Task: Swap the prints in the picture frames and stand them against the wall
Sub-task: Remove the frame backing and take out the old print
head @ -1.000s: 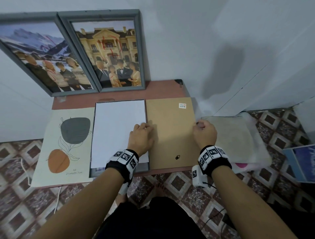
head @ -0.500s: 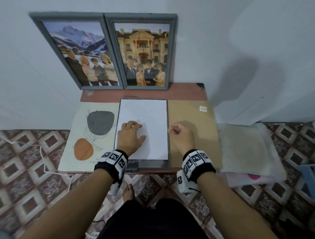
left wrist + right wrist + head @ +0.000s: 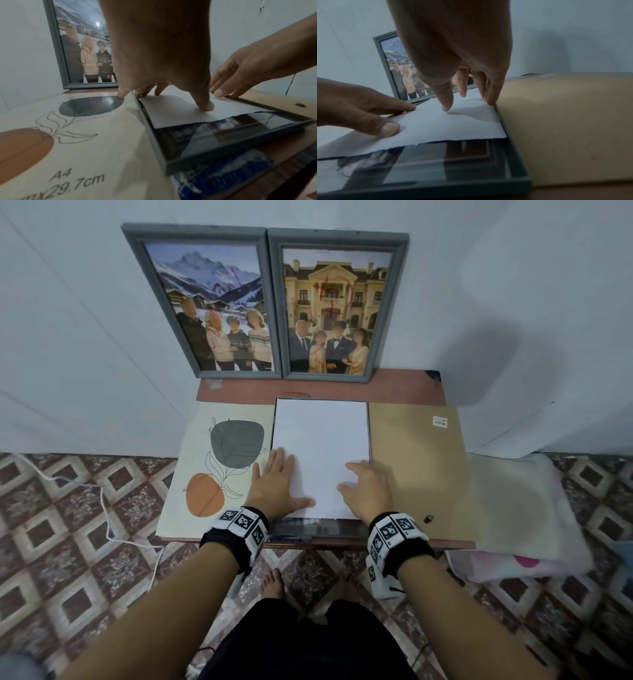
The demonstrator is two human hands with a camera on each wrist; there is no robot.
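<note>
Now both hands lie flat, fingers released, on the white sheet of paper [image 3: 322,453] lying face down in the grey open picture frame [image 3: 197,157] at the centre of the head view: the left hand [image 3: 277,484] at its left edge, the right hand [image 3: 366,491] at its right. To seat the sheet well, they should slide it toward the near rail, where glass shows uncovered, keeping its edges inside the rails before fetching the brown cardboard backing board [image 3: 418,467] to its right.
</note>
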